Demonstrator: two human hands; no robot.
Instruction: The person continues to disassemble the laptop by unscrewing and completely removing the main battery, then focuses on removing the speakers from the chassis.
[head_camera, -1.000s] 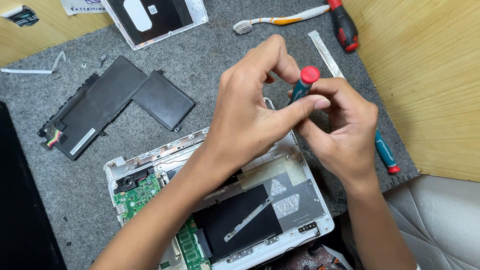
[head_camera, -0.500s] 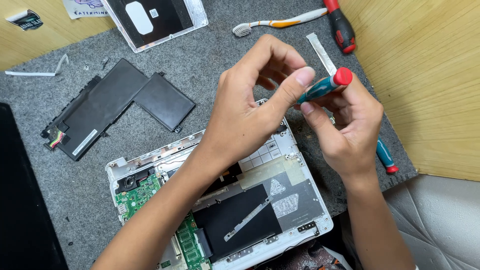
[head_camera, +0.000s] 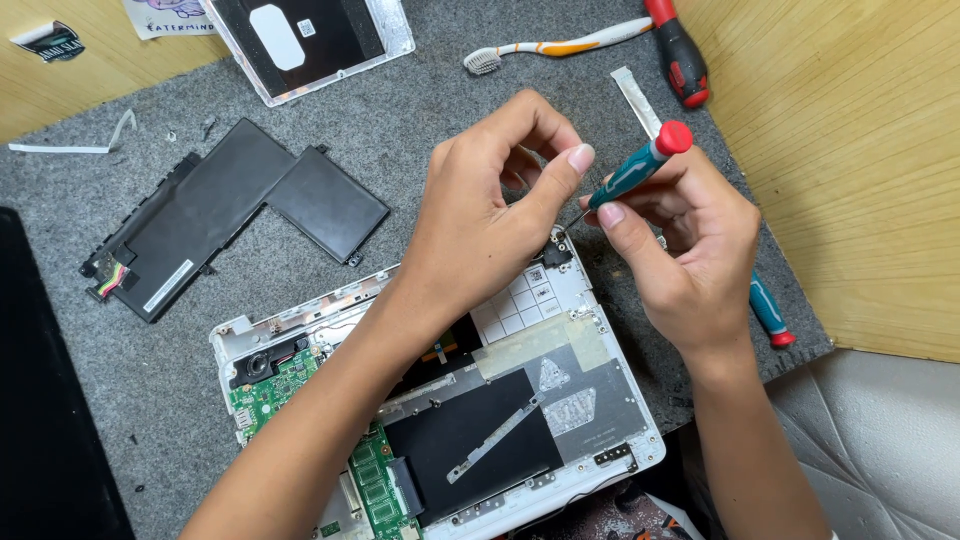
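An opened white laptop base (head_camera: 610, 400) lies on a grey felt mat (head_camera: 420, 130), showing a green circuit board (head_camera: 270, 390) and black panels. My right hand (head_camera: 690, 250) grips a small teal screwdriver with a red cap (head_camera: 640, 165), slanted so its tip points down-left at the laptop's far corner. My left hand (head_camera: 480, 210) reaches across the laptop with curled fingers. Its thumb and forefinger pinch close to the screwdriver's tip. Whether a screw sits between them is too small to tell.
A black battery pack (head_camera: 230, 215) lies to the left, a white back cover (head_camera: 310, 40) at the top. A toothbrush (head_camera: 560, 45), a red-handled screwdriver (head_camera: 680, 55) and a white strip (head_camera: 638, 100) lie at the mat's far edge. Another teal screwdriver (head_camera: 768, 310) rests under my right hand. Wooden boards (head_camera: 850, 150) border the mat.
The screwdriver has tilted from nearly upright to slanted, its red cap swinging right. My left thumb slid off the handle down toward the tip.
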